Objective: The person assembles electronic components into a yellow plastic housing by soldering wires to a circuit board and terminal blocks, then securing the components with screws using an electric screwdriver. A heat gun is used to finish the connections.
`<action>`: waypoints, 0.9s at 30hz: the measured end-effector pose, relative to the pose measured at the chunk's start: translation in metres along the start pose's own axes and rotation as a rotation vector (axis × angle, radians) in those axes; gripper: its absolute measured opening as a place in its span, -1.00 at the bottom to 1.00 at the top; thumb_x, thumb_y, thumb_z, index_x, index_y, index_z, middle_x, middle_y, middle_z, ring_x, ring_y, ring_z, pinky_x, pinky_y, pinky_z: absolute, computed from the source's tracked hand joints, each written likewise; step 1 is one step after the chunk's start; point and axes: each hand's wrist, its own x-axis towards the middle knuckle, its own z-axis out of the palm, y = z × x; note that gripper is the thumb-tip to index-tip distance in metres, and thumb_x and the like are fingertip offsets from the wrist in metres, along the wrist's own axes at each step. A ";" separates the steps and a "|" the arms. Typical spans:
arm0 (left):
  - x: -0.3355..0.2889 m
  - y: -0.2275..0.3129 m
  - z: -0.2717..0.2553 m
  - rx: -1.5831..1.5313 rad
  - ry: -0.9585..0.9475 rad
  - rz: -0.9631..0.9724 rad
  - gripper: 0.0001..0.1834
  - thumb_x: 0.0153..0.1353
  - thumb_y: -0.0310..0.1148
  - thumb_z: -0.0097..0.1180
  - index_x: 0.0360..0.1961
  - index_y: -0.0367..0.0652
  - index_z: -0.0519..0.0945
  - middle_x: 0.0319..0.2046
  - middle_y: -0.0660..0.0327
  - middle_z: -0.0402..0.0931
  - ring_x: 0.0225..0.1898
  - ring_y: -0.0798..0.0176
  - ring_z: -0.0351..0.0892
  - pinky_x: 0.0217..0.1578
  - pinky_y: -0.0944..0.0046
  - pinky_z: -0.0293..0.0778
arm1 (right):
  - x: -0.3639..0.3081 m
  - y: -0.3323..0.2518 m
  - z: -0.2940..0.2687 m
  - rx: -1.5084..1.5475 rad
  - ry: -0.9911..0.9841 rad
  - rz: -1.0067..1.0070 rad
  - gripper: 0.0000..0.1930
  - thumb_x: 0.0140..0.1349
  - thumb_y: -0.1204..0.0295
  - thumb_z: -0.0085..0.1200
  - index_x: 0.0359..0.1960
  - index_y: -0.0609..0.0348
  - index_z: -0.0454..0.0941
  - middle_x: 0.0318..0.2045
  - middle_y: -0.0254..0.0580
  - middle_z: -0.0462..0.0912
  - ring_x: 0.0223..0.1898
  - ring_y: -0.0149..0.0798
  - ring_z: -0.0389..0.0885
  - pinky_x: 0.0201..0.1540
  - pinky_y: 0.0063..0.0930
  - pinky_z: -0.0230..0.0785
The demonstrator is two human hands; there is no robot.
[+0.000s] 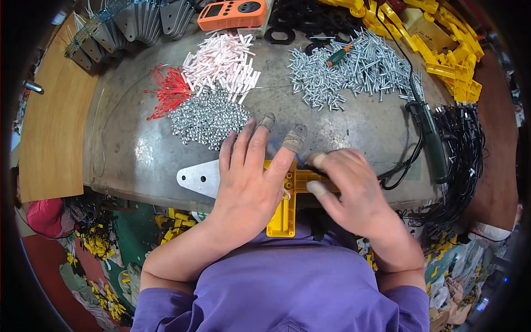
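Observation:
My left hand (250, 185) lies over a yellow plastic housing (281, 221) and a grey metal plate (193, 178) at the bench's near edge. Its fingers are stretched out and spread, with tape around some fingertips. The plate's pointed end, with two holes, sticks out to the left of the hand. My right hand (354, 191) is curled around the housing's short yellow arm (311, 180), its thumb on the near side and a taped forefinger on the far side. The left hand hides the join between plate and housing.
Steel balls (207, 119), red-tipped wires (171, 94), white sleeves (218, 58) and screws (365, 66) lie in heaps, a screwdriver (338, 55) on the screws. A soldering iron (432, 141) hangs by black cables (464, 149). An orange meter (232, 14) and yellow parts (456, 72) sit farther back.

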 end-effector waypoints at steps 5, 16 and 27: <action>-0.021 -0.003 0.000 0.044 0.103 0.172 -0.41 -0.14 -0.42 0.27 0.01 -0.15 0.42 0.10 -0.13 0.32 0.13 -0.12 0.36 0.16 -0.13 0.18 | -0.003 0.002 0.011 -0.069 -0.030 -0.136 -0.77 -0.15 0.53 0.22 -0.38 0.13 0.54 -0.38 -0.30 0.52 -0.30 -0.19 0.49 -0.19 -0.30 0.23; -0.048 0.012 -0.009 -0.098 -0.106 0.348 -0.62 0.07 -0.20 0.07 -0.09 -0.09 0.45 -0.07 -0.09 0.45 0.02 -0.06 0.46 0.15 0.10 0.31 | 0.016 -0.011 0.017 -0.083 -0.097 -0.057 -0.82 -0.12 0.54 0.18 -0.40 0.12 0.55 -0.30 -0.17 0.45 -0.24 -0.10 0.47 -0.18 -0.25 0.26; -0.046 0.010 -0.003 0.089 -0.151 0.406 -0.64 0.12 -0.27 -0.03 -0.03 -0.05 0.44 -0.06 0.04 0.44 0.08 0.09 0.44 0.12 -0.28 0.19 | 0.005 0.007 0.021 0.069 -0.124 -0.067 -0.76 0.04 0.56 0.05 -0.21 0.11 0.58 -0.16 0.00 0.45 -0.24 0.00 0.56 -0.23 -0.22 0.47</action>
